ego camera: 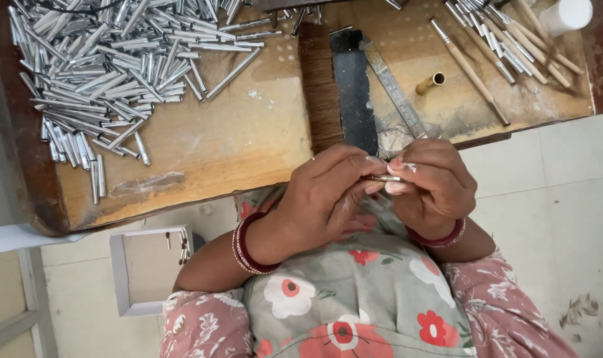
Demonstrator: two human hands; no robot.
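- Left hand (328, 192) and right hand (431, 185) both pinched one small metal tube (383, 178) just off the bench (235, 132) edge.
- One brush (319, 86), one brass tube (431, 83) lay beyond.
- Silver tubes (109, 66): too many to count.

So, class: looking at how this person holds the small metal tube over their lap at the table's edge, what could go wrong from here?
1. The metal tube is pinched only by fingertips of the left hand and right hand, off the table; it might slip into the lap.
2. The tube pile lies near the table's left edge; a nudge could scatter tubes toward the floor.
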